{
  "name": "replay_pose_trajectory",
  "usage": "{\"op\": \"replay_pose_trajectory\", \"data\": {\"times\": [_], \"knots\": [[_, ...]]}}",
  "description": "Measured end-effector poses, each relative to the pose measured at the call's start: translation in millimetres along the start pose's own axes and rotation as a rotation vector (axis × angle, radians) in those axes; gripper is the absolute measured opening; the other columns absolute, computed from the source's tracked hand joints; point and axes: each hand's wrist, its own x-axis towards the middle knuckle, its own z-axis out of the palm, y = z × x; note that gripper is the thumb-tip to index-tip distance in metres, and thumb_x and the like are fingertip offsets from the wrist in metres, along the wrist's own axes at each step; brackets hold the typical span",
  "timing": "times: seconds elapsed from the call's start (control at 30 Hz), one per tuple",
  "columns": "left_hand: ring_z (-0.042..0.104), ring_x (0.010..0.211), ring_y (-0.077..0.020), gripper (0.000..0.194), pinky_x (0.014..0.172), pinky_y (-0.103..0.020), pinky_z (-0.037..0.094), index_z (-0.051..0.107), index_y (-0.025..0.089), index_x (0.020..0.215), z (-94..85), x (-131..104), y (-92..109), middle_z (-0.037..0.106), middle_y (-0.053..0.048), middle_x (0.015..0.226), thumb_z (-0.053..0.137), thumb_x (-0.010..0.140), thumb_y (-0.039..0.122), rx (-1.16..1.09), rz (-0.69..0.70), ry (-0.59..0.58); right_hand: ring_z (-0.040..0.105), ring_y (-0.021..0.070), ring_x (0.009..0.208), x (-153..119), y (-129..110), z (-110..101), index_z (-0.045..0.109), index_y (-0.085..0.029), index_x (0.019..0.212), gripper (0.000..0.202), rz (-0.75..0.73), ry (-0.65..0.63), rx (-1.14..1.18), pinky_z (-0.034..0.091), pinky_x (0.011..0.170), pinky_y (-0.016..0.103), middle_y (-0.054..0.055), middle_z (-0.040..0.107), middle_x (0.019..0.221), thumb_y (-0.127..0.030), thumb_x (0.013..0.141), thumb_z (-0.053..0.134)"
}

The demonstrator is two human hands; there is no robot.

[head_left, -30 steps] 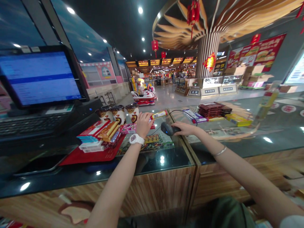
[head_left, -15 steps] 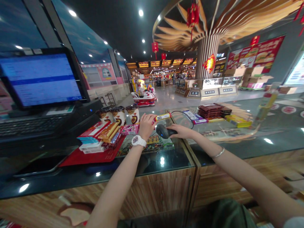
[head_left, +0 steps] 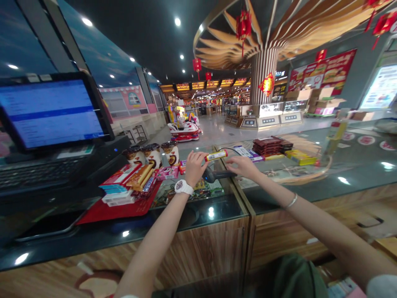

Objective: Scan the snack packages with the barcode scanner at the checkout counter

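My left hand (head_left: pixel 196 166), with a white watch on the wrist, is closed on a yellow candy tube (head_left: pixel 216 156) that points right. Below the tube a black barcode scanner (head_left: pixel 214 175) lies on the glass counter. Just to the right of its handle is my right hand (head_left: pixel 243 166), fingers apart, holding nothing. Left of my left hand sit a pink box (head_left: pixel 167 173) and a stack of snack boxes and bars (head_left: pixel 124 180) on a red sheet (head_left: pixel 114 213). Behind them stand several lidded cups (head_left: pixel 170 154).
A monitor (head_left: pixel 52 111) and keyboard (head_left: pixel 27 171) stand at the left, with a dark tablet (head_left: pixel 51 223) in front. Brown packets (head_left: pixel 269 145), a yellow box (head_left: pixel 300 157) and a bottle (head_left: pixel 335 134) are on the right part of the counter.
My right hand has let go of the scanner, which now rests on the counter. My left hand has shifted slightly right with the yellow tube. The view has turned a little.
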Motion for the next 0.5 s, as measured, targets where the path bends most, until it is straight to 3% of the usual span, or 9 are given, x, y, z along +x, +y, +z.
{"op": "replay_pose_trajectory", "data": {"times": [0.13,0.3,0.5], "knots": [[0.061,0.109,-0.0208,0.027,0.115,-0.044,0.034,0.063,0.023,0.116,3.4,9.7,17.3,0.069,-0.004,0.112,0.062,0.090,0.028,-0.014,0.073,-0.005,0.059,0.0273,0.117,-14.4,7.5,-28.1,0.061,-0.021,0.125,0.034,-0.069,0.251,-0.130,0.047,0.102,0.045,0.013,0.063,0.127,-0.028,0.092,0.056],[0.060,0.110,-0.0209,0.029,0.115,-0.044,0.034,0.062,0.024,0.118,16.4,24.4,53.3,0.069,-0.004,0.113,0.063,0.090,0.029,-0.042,0.154,-0.014,0.060,0.0272,0.114,-29.4,30.9,-45.6,0.059,-0.024,0.126,0.035,-0.048,0.252,-0.180,0.049,0.100,0.047,0.012,0.063,0.124,-0.025,0.091,0.057],[0.060,0.111,-0.0210,0.030,0.115,-0.045,0.035,0.062,0.024,0.117,46.2,42.7,97.5,0.069,-0.004,0.110,0.065,0.088,0.030,-0.108,0.167,-0.033,0.060,0.0267,0.111,-55.4,66.0,-65.0,0.060,-0.022,0.122,0.031,-0.023,0.264,-0.201,0.052,0.096,0.044,0.013,0.061,0.119,-0.023,0.093,0.051]]}}
